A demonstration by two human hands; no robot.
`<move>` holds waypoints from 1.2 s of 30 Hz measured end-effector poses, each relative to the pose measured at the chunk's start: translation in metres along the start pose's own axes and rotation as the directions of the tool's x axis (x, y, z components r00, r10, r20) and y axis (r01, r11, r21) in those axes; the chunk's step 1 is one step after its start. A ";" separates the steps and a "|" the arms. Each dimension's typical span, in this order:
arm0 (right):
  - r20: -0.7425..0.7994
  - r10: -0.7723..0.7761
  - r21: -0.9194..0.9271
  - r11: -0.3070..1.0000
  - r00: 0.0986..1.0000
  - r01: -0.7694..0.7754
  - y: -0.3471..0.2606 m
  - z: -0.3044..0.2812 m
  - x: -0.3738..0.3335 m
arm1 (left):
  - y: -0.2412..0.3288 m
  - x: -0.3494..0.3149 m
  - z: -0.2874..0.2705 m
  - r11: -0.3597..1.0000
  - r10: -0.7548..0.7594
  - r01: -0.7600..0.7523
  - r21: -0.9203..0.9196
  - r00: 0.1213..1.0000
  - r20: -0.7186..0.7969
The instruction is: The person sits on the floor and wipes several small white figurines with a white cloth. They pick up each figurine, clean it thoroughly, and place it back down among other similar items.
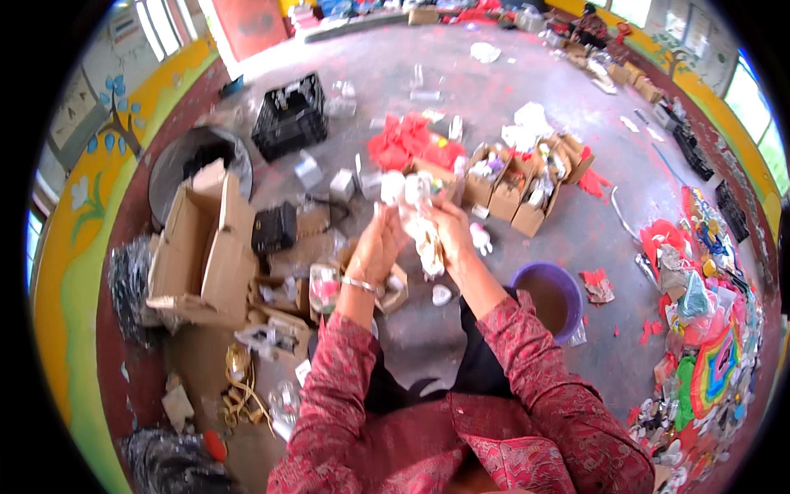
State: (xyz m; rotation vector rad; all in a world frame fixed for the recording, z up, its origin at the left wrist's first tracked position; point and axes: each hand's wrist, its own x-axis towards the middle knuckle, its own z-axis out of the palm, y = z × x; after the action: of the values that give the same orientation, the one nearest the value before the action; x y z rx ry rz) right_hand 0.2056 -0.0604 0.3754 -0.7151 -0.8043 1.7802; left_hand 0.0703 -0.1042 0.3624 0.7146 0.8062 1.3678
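Note:
In front of me my left hand [381,247] and my right hand [448,235] are raised close together, fingers closed. Between them is a white object with rounded ends [393,189], its exact kind unclear. A crumpled cream cloth [429,249] hangs from my right hand, against that object. Just beyond the hands is an open cardboard box [447,183] beside red cloth [403,142]. A small white and pink toy [480,239] lies on the floor right of my right hand. A white heart-shaped piece [442,294] lies below the hands.
Cardboard boxes of small items [512,185] stand ahead right, near a purple bucket of murky liquid [547,300]. At left are a large open carton [197,247], a black crate [290,115] and a round tub [177,173]. Mixed scraps [699,321] cover the right; another person [590,29] sits far back.

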 end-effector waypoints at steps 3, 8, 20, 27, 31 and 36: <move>0.066 -0.136 -0.226 0.963 0.989 0.147 0.013 0.011 -0.004 | -0.009 0.010 -0.016 0.952 0.091 -0.078 -0.295 0.995 0.033; 0.137 -0.121 -0.294 0.943 0.983 0.157 0.015 0.017 -0.015 | -0.001 0.005 -0.001 0.941 0.121 -0.095 -0.325 0.991 0.062; 0.020 -0.361 -0.291 0.890 0.932 0.351 -0.035 -0.004 0.002 | 0.002 0.005 -0.003 0.973 0.078 -0.084 -0.215 0.996 -0.035; 0.481 -0.575 -0.690 0.217 0.662 0.690 -0.012 0.012 0.011 | -0.002 0.001 -0.004 0.983 0.103 -0.090 -0.161 0.992 0.075; 0.062 -0.386 -0.725 0.616 0.921 0.307 -0.029 -0.010 0.028 | 0.004 -0.004 0.003 0.995 0.101 -0.101 0.004 0.995 0.012; 0.512 -0.532 -0.588 0.355 0.674 0.727 -0.034 0.000 0.015 | 0.000 -0.007 0.015 0.962 0.025 0.000 0.273 0.996 -0.091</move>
State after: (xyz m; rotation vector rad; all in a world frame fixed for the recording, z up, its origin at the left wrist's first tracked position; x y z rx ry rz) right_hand 0.2199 -0.0374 0.4014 -0.5643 -1.7928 0.7189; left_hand 0.0824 -0.1106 0.3712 0.8750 1.0805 1.3223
